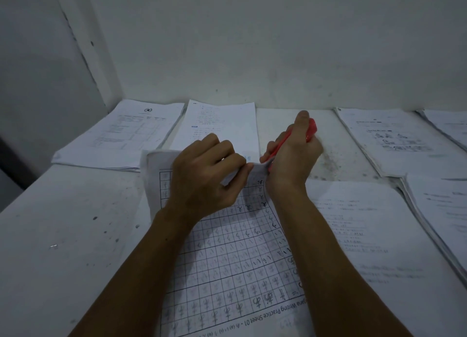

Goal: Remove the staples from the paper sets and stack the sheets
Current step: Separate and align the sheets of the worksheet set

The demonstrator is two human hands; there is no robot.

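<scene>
A stapled paper set with a writing-practice grid (227,268) lies in front of me, its far edge lifted off the table. My left hand (202,175) pinches the far right corner of that set, fingers curled round the folded paper. My right hand (293,154) grips a red staple remover (309,130), whose tip meets the same corner right beside my left fingers. The staple itself is hidden between the two hands.
Paper sets lie around on the white table (63,235): one at far left (121,137), one behind my hands (219,124), one at near right (379,248), others at far right (394,139) and the right edge (444,210). A wall stands directly behind.
</scene>
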